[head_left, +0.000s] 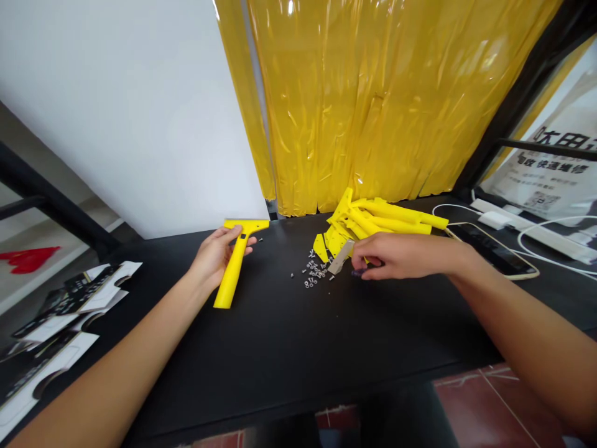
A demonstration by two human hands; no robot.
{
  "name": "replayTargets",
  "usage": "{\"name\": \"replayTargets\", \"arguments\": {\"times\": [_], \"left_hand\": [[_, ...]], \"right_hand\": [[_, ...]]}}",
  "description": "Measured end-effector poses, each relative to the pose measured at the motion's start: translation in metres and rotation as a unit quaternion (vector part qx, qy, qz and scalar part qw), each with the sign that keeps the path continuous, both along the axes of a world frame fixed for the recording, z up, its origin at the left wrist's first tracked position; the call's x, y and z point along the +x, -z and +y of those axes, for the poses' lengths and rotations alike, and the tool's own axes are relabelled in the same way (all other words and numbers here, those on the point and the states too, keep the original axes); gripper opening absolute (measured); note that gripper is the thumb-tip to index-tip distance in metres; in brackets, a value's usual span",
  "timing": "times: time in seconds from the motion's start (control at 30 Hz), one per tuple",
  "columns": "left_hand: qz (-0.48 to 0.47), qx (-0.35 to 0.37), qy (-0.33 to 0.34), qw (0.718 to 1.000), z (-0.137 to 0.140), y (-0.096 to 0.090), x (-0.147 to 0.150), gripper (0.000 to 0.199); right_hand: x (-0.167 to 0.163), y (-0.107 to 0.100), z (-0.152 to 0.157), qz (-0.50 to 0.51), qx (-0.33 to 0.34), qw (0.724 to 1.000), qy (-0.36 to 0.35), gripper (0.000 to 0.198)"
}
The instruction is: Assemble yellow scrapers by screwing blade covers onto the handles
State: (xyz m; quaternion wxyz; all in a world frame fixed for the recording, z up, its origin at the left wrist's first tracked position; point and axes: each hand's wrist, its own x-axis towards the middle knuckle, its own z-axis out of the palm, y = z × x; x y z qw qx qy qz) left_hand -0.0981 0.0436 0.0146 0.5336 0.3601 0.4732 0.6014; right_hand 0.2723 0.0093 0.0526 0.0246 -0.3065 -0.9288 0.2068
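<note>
My left hand (217,258) is closed around a yellow scraper (236,264), its wide head up and its handle slanting down toward me. At the pile's front edge, my right hand (385,254) has its fingers curled together. A small dark purplish thing shows at those fingertips, too little of it to name. Just left of them is a flat metal blade (341,257); whether the fingers touch it I cannot tell. Small screws and nuts (314,272) lie scattered beside the blade. Behind my right hand is a heap of yellow scraper handles (377,218) with flat yellow plates (321,247).
To the right, a phone (492,249) lies near a white power strip (536,230) with cables. Printed cards (79,311) are stacked at the left of the black table (280,354). A white panel (140,112) and yellow plastic curtain (349,112) stand behind.
</note>
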Motion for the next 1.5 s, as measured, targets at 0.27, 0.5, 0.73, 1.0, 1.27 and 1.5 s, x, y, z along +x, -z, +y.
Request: {"name": "replayTargets", "arguments": {"times": [0.27, 0.5, 0.73, 1.0, 1.27, 1.5], "left_hand": [[-0.035, -0.008, -0.037, 0.999, 0.017, 0.015, -0.013, 0.013], [-0.02, -0.012, -0.011, 1.0, 0.02, 0.021, -0.013, 0.02], [-0.016, -0.028, -0.006, 0.999, 0.021, 0.02, -0.013, 0.016], [-0.026, -0.023, -0.016, 0.999, 0.021, 0.02, -0.011, 0.013], [-0.038, -0.018, -0.006, 0.999, 0.016, 0.016, -0.01, 0.018], [0.009, -0.031, 0.12, 0.992, -0.001, 0.011, 0.014, 0.012]], "right_hand": [[-0.04, -0.013, 0.012, 0.477, -0.053, 0.868, 0.124, 0.028], [-0.122, 0.028, 0.084, 0.575, -0.233, 0.742, 0.256, 0.018], [-0.16, 0.055, 0.105, 0.587, -0.267, 0.703, 0.301, 0.014], [-0.163, 0.058, 0.103, 0.581, -0.287, 0.699, 0.302, 0.013], [-0.152, 0.045, 0.088, 0.576, -0.294, 0.704, 0.293, 0.011], [-0.09, 0.012, 0.043, 0.602, -0.237, 0.729, 0.226, 0.023]]}}
